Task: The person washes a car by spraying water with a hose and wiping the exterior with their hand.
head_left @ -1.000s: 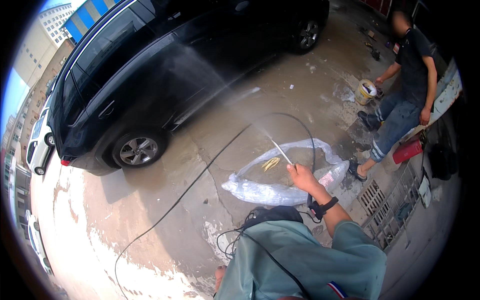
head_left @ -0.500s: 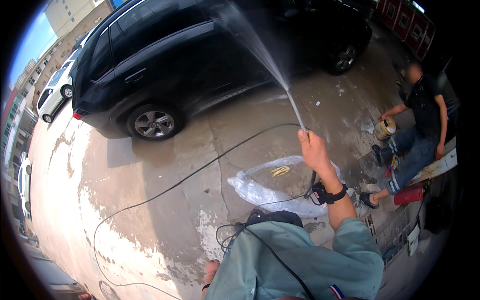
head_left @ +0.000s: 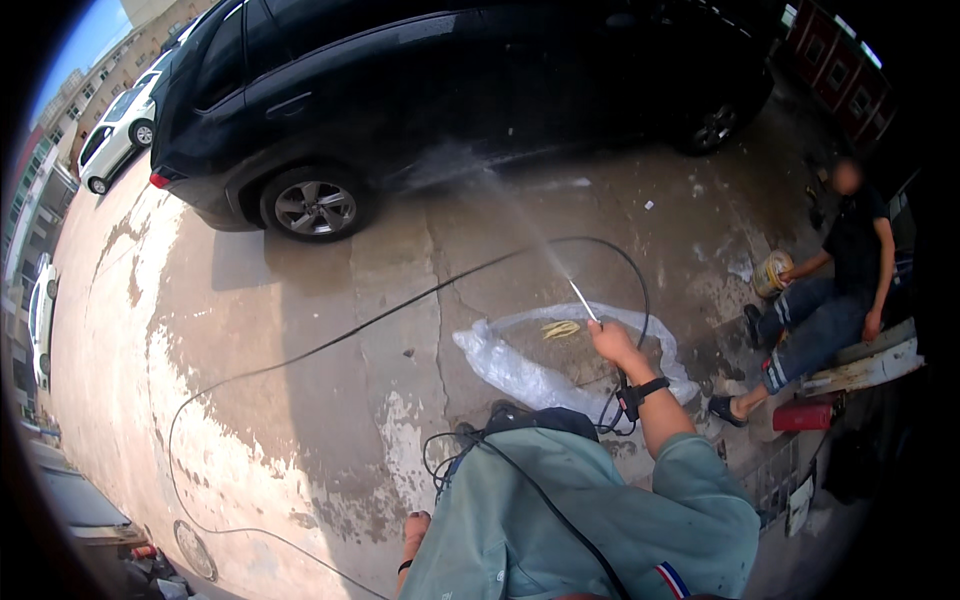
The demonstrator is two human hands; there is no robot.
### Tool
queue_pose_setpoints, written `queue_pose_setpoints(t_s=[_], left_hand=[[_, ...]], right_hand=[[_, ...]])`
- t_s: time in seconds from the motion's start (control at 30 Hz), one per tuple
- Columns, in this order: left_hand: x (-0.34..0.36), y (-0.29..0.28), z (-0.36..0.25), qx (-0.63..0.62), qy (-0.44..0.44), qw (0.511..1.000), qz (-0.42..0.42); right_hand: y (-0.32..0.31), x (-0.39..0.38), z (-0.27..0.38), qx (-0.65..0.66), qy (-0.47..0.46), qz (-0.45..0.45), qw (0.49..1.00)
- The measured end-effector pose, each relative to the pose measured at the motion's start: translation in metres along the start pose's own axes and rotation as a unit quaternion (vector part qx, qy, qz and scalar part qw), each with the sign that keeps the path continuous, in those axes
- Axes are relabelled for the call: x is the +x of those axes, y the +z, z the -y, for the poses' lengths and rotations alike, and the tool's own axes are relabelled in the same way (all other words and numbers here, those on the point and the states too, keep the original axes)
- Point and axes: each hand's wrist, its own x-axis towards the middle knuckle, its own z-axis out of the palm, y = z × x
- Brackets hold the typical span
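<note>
My right hand (head_left: 615,343) is closed around a spray lance, whose thin silvery tube (head_left: 581,298) points forward and a little left. A fan of water leaves its tip and hits the lower side of a black car (head_left: 420,110), just ahead of the rear wheel (head_left: 315,204). From my grip a black hose (head_left: 400,308) loops forward, then sweeps left across the ground. My left hand (head_left: 416,530) hangs low beside my body, away from the car; its fingers are mostly hidden. Clear plastic sheeting (head_left: 520,372) lies on the ground below the lance, with a yellow bundle (head_left: 561,329) beside it.
At the right sits a person (head_left: 860,250) with one hand on a round tin (head_left: 772,273). A red box (head_left: 803,414) stands near their feet. White cars (head_left: 118,135) are parked at the far left. The concrete is wet near the black car, and a round cover (head_left: 195,550) lies at lower left.
My right hand has come down and nearer to me. The water jet has dropped from the car's upper side to its lower edge. The hose now bows out to the right of the hand.
</note>
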Motion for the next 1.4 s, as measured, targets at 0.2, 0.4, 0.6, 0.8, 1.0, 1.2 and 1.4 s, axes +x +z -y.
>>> queue_pose_setpoints(t_s=[0.2,0.4,0.6,0.8,1.0,1.2,1.4], left_hand=[[0.001,-0.004,-0.006,0.020,-0.002,1.000,0.017],[-0.005,-0.020,-0.037,0.035,0.016,0.999,-0.015],[-0.007,-0.033,-0.051,0.034,0.010,0.999,-0.016],[0.005,-0.029,-0.046,0.034,0.019,0.999,-0.032],[-0.002,-0.022,-0.044,-0.022,-0.008,0.999,-0.037],[-0.015,-0.011,-0.033,-0.025,-0.030,0.998,-0.040],[-0.039,-0.005,-0.028,-0.067,-0.068,0.995,-0.042]], right_hand=[[0.024,-0.009,-0.032,-0.017,0.010,0.002,1.000],[0.046,-0.010,-0.065,-0.041,-0.049,-0.032,0.997],[0.032,-0.041,-0.017,-0.030,-0.122,-0.060,0.990],[0.004,-0.069,0.050,-0.013,-0.213,-0.103,0.971],[-0.025,-0.077,0.112,0.006,-0.275,-0.152,0.949],[-0.046,-0.083,0.181,0.010,-0.318,-0.147,0.937],[-0.025,-0.052,0.194,-0.051,-0.314,-0.111,0.942]])
